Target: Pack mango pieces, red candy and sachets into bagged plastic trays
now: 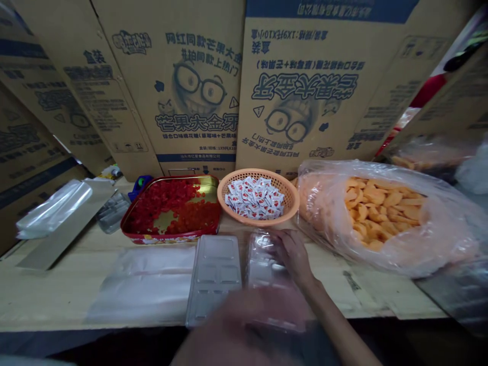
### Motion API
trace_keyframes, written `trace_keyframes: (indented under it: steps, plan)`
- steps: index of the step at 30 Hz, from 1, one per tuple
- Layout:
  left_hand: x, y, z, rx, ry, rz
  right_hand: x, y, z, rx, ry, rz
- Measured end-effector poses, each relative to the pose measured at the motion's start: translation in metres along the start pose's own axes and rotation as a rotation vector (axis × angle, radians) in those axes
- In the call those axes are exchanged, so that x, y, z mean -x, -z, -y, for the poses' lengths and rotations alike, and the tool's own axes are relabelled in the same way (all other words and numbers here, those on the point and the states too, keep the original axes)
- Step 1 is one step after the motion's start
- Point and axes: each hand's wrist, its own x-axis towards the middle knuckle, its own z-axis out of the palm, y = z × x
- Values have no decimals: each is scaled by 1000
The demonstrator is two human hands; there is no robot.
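My right hand (293,255) reaches in from the lower right. Its bent fingers close on a clear plastic tray (263,267) lying on the wooden table (57,290). A second clear compartment tray (214,277) lies just to its left. My left hand (244,320) is only a pinkish smear at the bottom centre, over the near ends of both trays, and its fingers cannot be made out. Just beyond the trays stand a red tin (208,189) of red candies and an orange basket (229,184) of small white-and-red sachets.
A large clear bag (438,239) of orange pieces lies at the right. Flat clear plastic bags (145,279) lie left of the trays, with more plastic (53,208) at the far left. A blue object (139,184) sits behind the tin. Printed cardboard boxes (305,76) wall in the back.
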Motion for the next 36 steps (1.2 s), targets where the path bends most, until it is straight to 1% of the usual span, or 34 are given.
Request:
trace_keyframes:
  steps: [1, 2, 3, 4, 5, 6, 7, 8, 9, 10, 12, 13, 14, 15, 16, 18, 19, 21, 24, 26, 27, 28, 29, 31, 32, 33, 34, 36]
  plan:
    - [-11, -8, 0, 54, -47, 8, -2, 6, 3, -20, -2, -48]
    - [-22, -18, 1, 148, -112, 41, -4, 13, 8, -39, -10, -93]
    - [-35, -28, 5, 271, -165, 108, -7, 20, 15, -61, -16, -120]
    - [-46, -39, 9, 400, -173, 211, -10, 27, 22, -86, -16, -127]
    - [-56, -50, 13, 520, -134, 340, -13, 34, 30, -113, -14, -116]
    - [-63, -61, 18, 615, -54, 473, -18, 41, 36, -135, -11, -99]
    - [-69, -70, 21, 665, 48, 568, -22, 49, 40, -147, -11, -91]
    - [-72, -77, 24, 693, 137, 622, -28, 58, 39, -140, -27, -101]
    - [-73, -82, 25, 708, 202, 642, -34, 68, 34, -113, -69, -135]
    - [-74, -85, 26, 720, 243, 639, -41, 79, 24, -63, -139, -187]
    - [-76, -86, 24, 735, 277, 631, -56, 104, -9, 96, -342, -274]
    - [-76, -85, 22, 739, 291, 638, -63, 116, -30, 210, -447, -260]
    - [-77, -85, 19, 744, 304, 646, -69, 127, -52, 340, -554, -166]
    - [-78, -85, 16, 748, 316, 651, -75, 135, -73, 443, -657, 3]
    - [-78, -85, 13, 751, 327, 655, -79, 140, -91, 448, -701, 86]
    - [-79, -88, 8, 747, 342, 673, -83, 142, -117, 442, -763, 202]
    - [-78, -90, 6, 741, 347, 685, -83, 140, -125, 420, -780, 231]
    - [-79, -93, 4, 730, 351, 707, -79, 134, -130, 380, -809, 274]
    - [-82, -96, 4, 739, 339, 741, -69, 129, -128, 332, -819, 276]
    - [-86, -96, 6, 755, 341, 754, -64, 132, -126, 343, -822, 242]
    - [-88, -96, 7, 763, 350, 754, -62, 135, -125, 359, -821, 194]
    - [-90, -97, 7, 770, 364, 752, -61, 138, -122, 360, -808, 104]
    - [-91, -97, 6, 776, 378, 750, -60, 141, -117, 331, -772, -18]
    - [-92, -97, 4, 788, 392, 762, -60, 143, -100, 185, -640, -282]
    - [-91, -98, 2, 792, 388, 772, -59, 143, -89, 95, -558, -369]
    - [-91, -98, 1, 794, 382, 785, -59, 141, -78, 26, -475, -402]
    - [-90, -98, -1, 795, 372, 797, -59, 139, -67, 2, -402, -383]
    - [-89, -98, -2, 797, 359, 806, -59, 133, -53, 66, -292, -301]
